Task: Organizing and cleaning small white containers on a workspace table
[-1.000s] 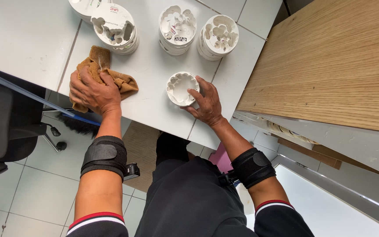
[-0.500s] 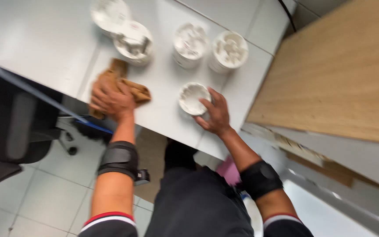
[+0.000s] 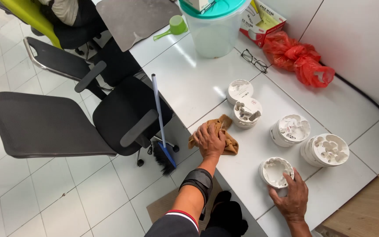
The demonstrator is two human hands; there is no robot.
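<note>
Cloth (image 3: 222,134): pinned flat under left hand (image 3: 209,140) on counter (image 3: 189,83); right hand (image 3: 291,199) cups white mould (image 3: 276,172), steadying it.

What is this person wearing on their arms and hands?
Both hands, the left hand and the right hand, are bare, with no gloves. A wide black band wraps the left forearm. Above it, a dark sleeve ends in a red and white cuff.

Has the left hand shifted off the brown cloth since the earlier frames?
No. The left hand still presses flat on the brown cloth near the table edge, below the same white moulds; only the camera view swung.
</note>
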